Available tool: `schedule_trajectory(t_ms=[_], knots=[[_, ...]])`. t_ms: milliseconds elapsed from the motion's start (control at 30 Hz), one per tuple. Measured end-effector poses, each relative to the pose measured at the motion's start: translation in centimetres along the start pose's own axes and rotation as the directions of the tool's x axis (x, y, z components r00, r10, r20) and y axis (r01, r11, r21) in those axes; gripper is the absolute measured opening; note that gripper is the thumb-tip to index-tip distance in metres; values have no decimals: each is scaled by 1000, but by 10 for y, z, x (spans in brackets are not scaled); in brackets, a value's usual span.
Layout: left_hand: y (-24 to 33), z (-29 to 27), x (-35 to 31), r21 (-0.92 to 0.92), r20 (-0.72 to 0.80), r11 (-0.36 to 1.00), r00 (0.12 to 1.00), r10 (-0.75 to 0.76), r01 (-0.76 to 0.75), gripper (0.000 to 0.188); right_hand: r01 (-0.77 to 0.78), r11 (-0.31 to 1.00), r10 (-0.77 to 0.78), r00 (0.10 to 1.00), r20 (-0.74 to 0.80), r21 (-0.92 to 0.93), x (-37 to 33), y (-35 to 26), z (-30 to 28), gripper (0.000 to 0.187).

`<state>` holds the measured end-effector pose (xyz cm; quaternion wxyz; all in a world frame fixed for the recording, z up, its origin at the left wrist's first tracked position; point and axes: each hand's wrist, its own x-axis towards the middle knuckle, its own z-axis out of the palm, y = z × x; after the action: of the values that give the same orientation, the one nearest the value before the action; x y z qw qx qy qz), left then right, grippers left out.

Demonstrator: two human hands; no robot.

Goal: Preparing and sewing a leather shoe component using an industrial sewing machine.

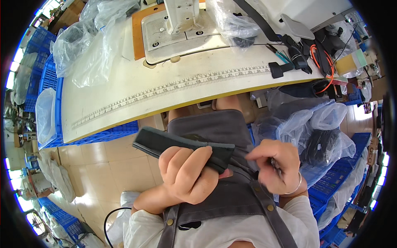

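Hold the dark, layered-looking strip [165, 140] firmly but flat where it is, over your grey apron [211, 124] and short of the worktop [99, 97]: your left hand [186, 175] wraps its fingers round the middle, and an even grip there should stop the layers slipping while the end toward your right hand [281, 167] stays exposed. That right hand, apart from the strip, has its fingers curled but is blurred, so I cannot tell whether it pinches the small dark object [275, 165] among them. Your left fingers also hide the strip's middle, and its underside is out of sight.
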<state>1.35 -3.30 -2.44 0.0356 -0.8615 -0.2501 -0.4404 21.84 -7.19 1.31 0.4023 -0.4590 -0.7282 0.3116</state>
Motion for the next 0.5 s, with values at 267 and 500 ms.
schedule_trajectory(t_ms=[267, 500], knots=[[-7, 7, -5, 247, -233, 969, 968, 92, -32, 26, -242, 849, 69, 931, 357, 469, 4, 0, 8, 29], [0, -13, -13, 233, 18, 970, 997, 74, -76, 24, -313, 833, 119, 906, 406, 455, 12, 1, 12, 27]])
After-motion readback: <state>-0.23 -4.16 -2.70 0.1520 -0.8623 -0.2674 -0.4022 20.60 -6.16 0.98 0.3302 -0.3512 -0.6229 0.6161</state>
